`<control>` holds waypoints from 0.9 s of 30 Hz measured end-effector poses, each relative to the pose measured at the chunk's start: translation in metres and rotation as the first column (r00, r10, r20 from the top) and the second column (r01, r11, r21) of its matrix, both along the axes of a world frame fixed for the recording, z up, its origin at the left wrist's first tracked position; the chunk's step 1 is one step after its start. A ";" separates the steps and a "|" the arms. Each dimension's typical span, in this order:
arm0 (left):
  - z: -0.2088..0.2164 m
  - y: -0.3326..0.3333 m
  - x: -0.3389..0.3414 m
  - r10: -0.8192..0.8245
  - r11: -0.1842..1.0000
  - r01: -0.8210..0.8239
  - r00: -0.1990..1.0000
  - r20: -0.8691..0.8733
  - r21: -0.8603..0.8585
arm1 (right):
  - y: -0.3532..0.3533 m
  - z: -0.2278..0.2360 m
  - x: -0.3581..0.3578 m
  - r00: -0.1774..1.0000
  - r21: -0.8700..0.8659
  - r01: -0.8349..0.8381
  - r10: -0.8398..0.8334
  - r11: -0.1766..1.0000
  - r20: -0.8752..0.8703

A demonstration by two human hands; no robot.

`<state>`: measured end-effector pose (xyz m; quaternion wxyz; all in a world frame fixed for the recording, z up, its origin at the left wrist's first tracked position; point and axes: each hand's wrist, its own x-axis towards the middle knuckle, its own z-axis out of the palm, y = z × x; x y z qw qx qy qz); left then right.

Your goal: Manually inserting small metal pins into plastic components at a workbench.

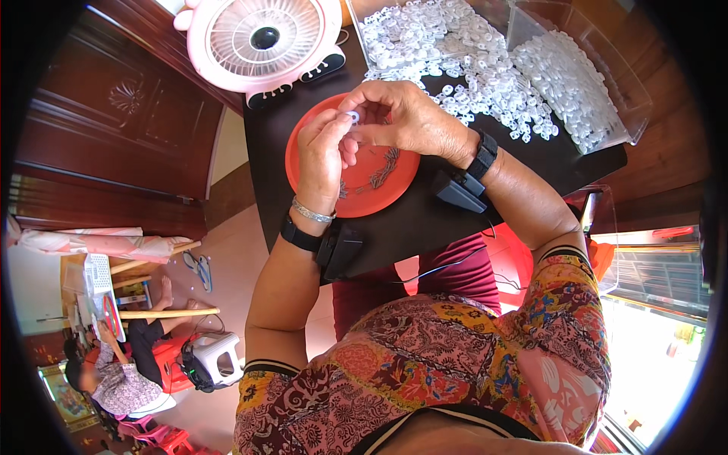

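Above a round red plate, my two hands meet. My left hand is closed, with a small white plastic piece with a hole pinched at its thumb and fingertip. From the right, my right hand curls in, its thumb and forefinger closed in around the same spot. Whether it grips the white piece too or something tiny cannot be made out. Thin grey metal pins, like small nails, lie scattered on the plate, partly hidden under my hands.
Many like white pieces spill across the dark table beyond my right hand. A clear bin full of them stands at the far right. A pink fan sits at the far left. Another person sits at lower left, near a grey-white stool.
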<state>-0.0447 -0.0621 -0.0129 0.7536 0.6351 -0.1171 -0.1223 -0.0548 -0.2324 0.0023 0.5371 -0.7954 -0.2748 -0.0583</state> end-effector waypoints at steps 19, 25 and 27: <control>-0.006 0.000 -0.001 0.000 1.000 0.001 0.998 0.069 -0.027 | 0.008 -0.004 -0.008 0.900 -0.153 0.214 -0.134 0.965 0.416; -0.003 -0.002 -0.005 0.053 0.997 -0.048 0.994 0.090 -0.059 | 0.010 -0.002 -0.008 0.890 -0.105 0.200 -0.136 0.974 0.435; -0.005 -0.002 -0.005 0.025 0.998 -0.020 0.996 0.090 -0.059 | 0.009 -0.003 -0.010 0.896 -0.127 0.218 -0.147 0.968 0.420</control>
